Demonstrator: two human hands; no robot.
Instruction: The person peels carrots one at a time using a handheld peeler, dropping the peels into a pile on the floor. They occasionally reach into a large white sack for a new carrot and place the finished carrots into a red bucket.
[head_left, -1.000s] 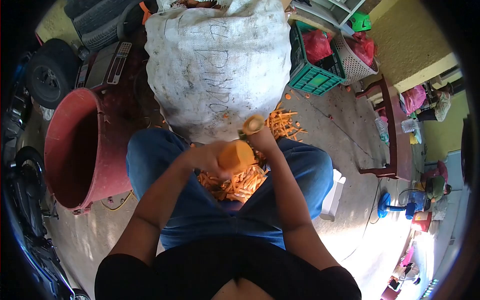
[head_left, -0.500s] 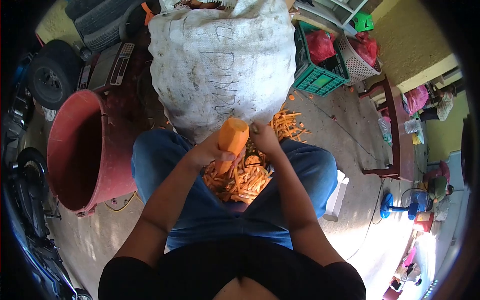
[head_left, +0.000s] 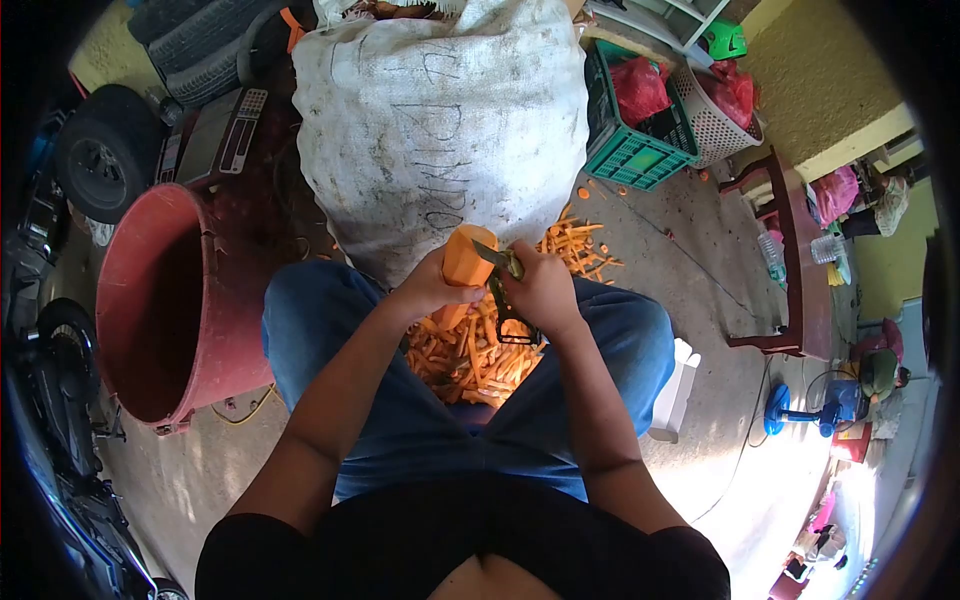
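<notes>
My left hand (head_left: 428, 287) is wrapped round a large peeled orange carrot (head_left: 466, 262), held tilted with its flat cut end up. In my right hand (head_left: 543, 287) is a small knife (head_left: 490, 254), its blade against the carrot's upper end. A dark peeler-like tool with an open frame (head_left: 518, 334) hangs below the same hand; part of it is hidden by the fingers. Between my knees, under both hands, lies a heap of orange peelings (head_left: 470, 360).
A big white sack (head_left: 440, 120) stands right ahead, with more peelings (head_left: 578, 245) beside it. At left are a red barrel (head_left: 205, 300) and a wheel (head_left: 100, 150). A green crate (head_left: 640, 155), a perforated basket (head_left: 715, 120) and a wooden frame (head_left: 790, 260) are at right.
My right hand has turned, bringing the knife blade into view against the carrot's top. The dark tool now hangs clear below it. The carrot has shifted slightly up.
</notes>
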